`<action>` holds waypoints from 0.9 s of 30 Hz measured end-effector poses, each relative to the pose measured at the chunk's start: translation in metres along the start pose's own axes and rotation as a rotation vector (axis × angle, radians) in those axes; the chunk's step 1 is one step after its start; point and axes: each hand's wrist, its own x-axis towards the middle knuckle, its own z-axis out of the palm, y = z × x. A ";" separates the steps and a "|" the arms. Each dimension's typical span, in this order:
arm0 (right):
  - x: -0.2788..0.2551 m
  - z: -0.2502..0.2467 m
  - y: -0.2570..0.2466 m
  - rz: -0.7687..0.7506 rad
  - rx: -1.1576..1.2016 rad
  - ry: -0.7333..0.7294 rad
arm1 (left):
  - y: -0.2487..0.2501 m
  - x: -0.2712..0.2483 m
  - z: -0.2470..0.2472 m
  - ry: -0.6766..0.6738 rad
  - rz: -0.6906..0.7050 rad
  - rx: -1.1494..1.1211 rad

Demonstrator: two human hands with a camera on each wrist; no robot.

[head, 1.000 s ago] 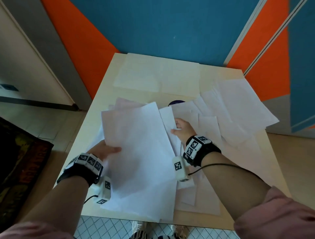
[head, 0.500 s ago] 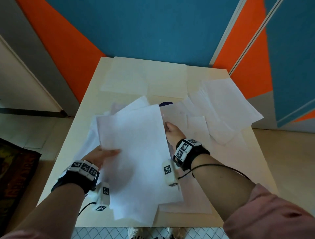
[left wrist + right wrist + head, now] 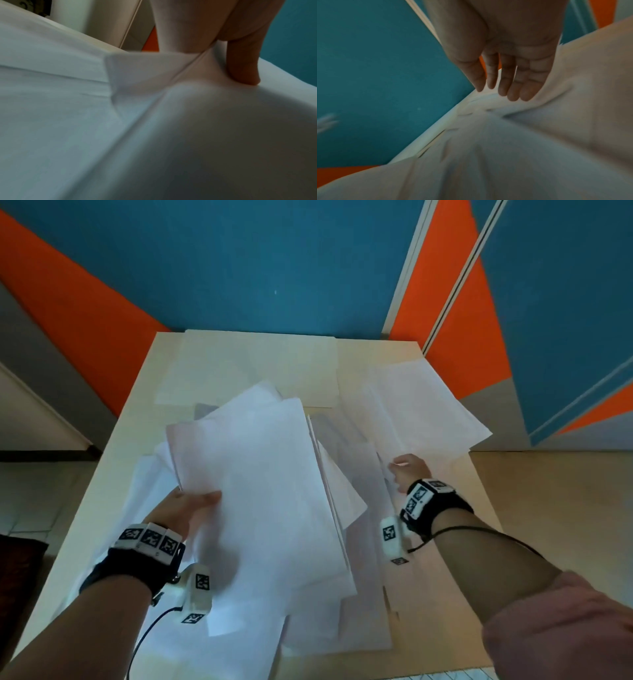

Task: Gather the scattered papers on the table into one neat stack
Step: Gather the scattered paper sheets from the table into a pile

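My left hand (image 3: 191, 501) grips a bundle of white papers (image 3: 260, 491) by its left edge, thumb on top, and holds it tilted above the table. In the left wrist view the thumb (image 3: 243, 65) presses on the top sheet (image 3: 223, 135). My right hand (image 3: 406, 470) reaches toward the loose pile at the right (image 3: 424, 412). Seen from the right wrist, its straight fingers (image 3: 513, 83) touch the edge of those sheets (image 3: 505, 148) with their tips. More sheets (image 3: 363, 611) lie flat under and in front of the bundle.
The light wooden table (image 3: 133, 426) stands against a blue and orange wall. Two pale sheets (image 3: 246, 364) lie flat at the table's far edge. The right pile overhangs the table's right side. Tiled floor shows at the left and below the near edge.
My right hand has left the middle of the bundle and moved right to the pile on the right. The left hand keeps its grip, and the bundle now stands higher and more fanned.
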 end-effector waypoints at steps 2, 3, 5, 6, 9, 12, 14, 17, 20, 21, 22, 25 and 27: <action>0.023 -0.029 0.015 0.057 -0.060 0.061 | 0.003 0.005 0.011 0.004 0.010 -0.003; 0.033 -0.040 0.021 0.081 -0.087 0.089 | 0.004 0.008 0.018 0.018 0.013 -0.004; 0.051 -0.056 0.029 0.091 -0.152 0.164 | 0.006 0.012 0.031 0.039 0.022 0.002; 0.059 -0.059 0.031 0.058 -0.195 0.192 | 0.007 0.013 0.037 0.045 0.023 0.008; 0.074 -0.058 0.025 -0.149 -0.347 0.146 | 0.009 0.018 0.054 0.063 0.032 0.020; 0.088 -0.055 0.016 -0.201 -0.517 0.001 | 0.011 0.023 0.063 0.082 0.050 0.023; 0.094 -0.050 0.009 -0.168 -0.650 -0.050 | 0.012 0.026 0.066 0.088 0.051 0.020; 0.096 -0.045 -0.001 -0.193 -0.761 -0.109 | 0.012 0.029 0.067 0.091 0.031 0.022; 0.104 -0.053 0.004 -0.267 -0.681 -0.022 | 0.012 0.032 0.067 0.091 0.015 0.024; 0.110 -0.059 0.007 -0.275 -0.634 0.091 | 0.011 0.032 0.066 0.092 0.013 0.027; 0.115 -0.066 0.009 -0.241 -0.591 0.192 | 0.011 0.033 0.066 0.090 0.010 0.030; 0.133 -0.087 0.019 -0.002 -0.519 0.234 | 0.009 0.033 0.060 0.097 0.012 0.028; 0.143 -0.095 0.022 0.132 -0.454 0.173 | 0.009 0.032 0.056 0.109 0.012 0.029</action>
